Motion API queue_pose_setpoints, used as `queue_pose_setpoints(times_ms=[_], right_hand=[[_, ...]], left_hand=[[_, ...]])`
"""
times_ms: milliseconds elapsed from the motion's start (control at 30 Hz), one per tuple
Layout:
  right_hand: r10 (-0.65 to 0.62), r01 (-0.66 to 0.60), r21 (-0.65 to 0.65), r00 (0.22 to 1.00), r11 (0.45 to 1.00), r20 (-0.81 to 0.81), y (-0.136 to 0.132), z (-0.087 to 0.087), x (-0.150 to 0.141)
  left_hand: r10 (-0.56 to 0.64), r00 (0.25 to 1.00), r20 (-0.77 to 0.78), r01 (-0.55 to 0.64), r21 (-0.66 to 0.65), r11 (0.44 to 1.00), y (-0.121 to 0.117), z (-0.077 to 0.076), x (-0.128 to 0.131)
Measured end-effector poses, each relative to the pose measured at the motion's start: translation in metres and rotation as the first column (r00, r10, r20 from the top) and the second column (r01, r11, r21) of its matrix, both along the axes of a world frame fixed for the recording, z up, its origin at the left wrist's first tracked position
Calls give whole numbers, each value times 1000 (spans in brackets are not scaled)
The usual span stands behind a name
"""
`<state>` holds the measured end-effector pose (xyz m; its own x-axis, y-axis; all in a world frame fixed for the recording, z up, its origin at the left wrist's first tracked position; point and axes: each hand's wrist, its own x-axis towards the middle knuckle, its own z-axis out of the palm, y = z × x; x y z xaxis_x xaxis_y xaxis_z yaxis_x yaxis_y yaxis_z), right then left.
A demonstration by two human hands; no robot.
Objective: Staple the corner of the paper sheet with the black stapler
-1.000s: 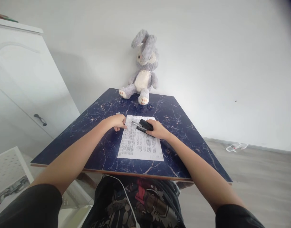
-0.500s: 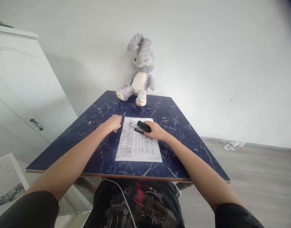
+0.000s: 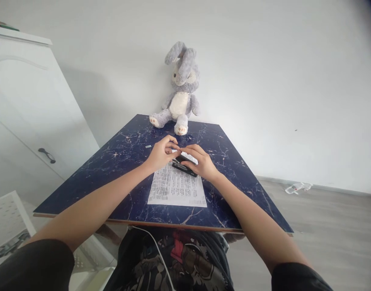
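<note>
The left hand (image 3: 161,154) has moved right, meeting the right hand (image 3: 203,162) over the stapler (image 3: 185,169), on the paper (image 3: 177,190); fingers bent, what they pinch unclear. Probably stiff and light; best held at its right end.

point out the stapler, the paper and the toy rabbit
Stapler (image 3: 185,169): head view, on its black base
Paper (image 3: 177,186): head view, on its printed lower half
Toy rabbit (image 3: 178,105): head view, on its pale belly

Left of a seated grey plush rabbit (image 3: 180,104) stands a white cabinet (image 3: 28,99).
</note>
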<state>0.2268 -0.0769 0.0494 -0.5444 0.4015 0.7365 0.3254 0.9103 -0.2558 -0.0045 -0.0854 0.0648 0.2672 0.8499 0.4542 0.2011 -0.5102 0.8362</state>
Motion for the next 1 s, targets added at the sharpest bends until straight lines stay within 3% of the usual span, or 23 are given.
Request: queue_pose_setpoints(times_ms=[100, 200, 267, 333, 400, 467, 567, 633, 700, 767, 867, 1000], right_hand=[[-26, 27, 131, 1000, 991, -13, -2, -1, -1], [-64, 70, 170, 997, 983, -41, 0, -1, 0], [-112, 121, 120, 990, 985, -82, 5, 0, 5], [-196, 197, -9, 974, 980, -111, 16, 0, 16], [-315, 300, -181, 947, 937, -60, 34, -3, 35], [-430, 431, -314, 900, 846, 75, 55, -11, 59], [-578, 619, -344, 784, 706, 227, 82, -27, 98], [-665, 702, -372, 705, 607, 247, 94, -38, 116], [-706, 734, -428, 659, 528, 259, 101, -47, 126], [-712, 736, -460, 649, 497, 269, 104, -53, 130], [-707, 736, -456, 651, 500, 276, 107, -58, 128], [-708, 742, -415, 653, 526, 270, 109, -59, 126]], left_hand=[[-119, 990, 78, 124, -61, 990, -11, -6, 13], [-117, 991, 59, 120, -45, 992, -16, -8, 16], [-18, 1000, -23, 19, 32, 999, -12, -8, 11], [193, 969, -155, -169, 156, 973, -1, -9, 0], [438, 837, -330, -356, 281, 892, 14, -12, -15], [580, 650, -491, -475, 332, 815, 32, -18, -33], [651, 439, -619, -532, 404, 744, 55, -31, -58], [641, 368, -673, -574, 378, 726, 66, -39, -69], [586, 347, -732, -582, 322, 747, 73, -46, -75], [534, 366, -762, -563, 276, 779, 76, -49, -78], [511, 434, -742, -519, 258, 815, 77, -49, -79], [510, 493, -705, -530, 222, 818, 75, -45, -78]])
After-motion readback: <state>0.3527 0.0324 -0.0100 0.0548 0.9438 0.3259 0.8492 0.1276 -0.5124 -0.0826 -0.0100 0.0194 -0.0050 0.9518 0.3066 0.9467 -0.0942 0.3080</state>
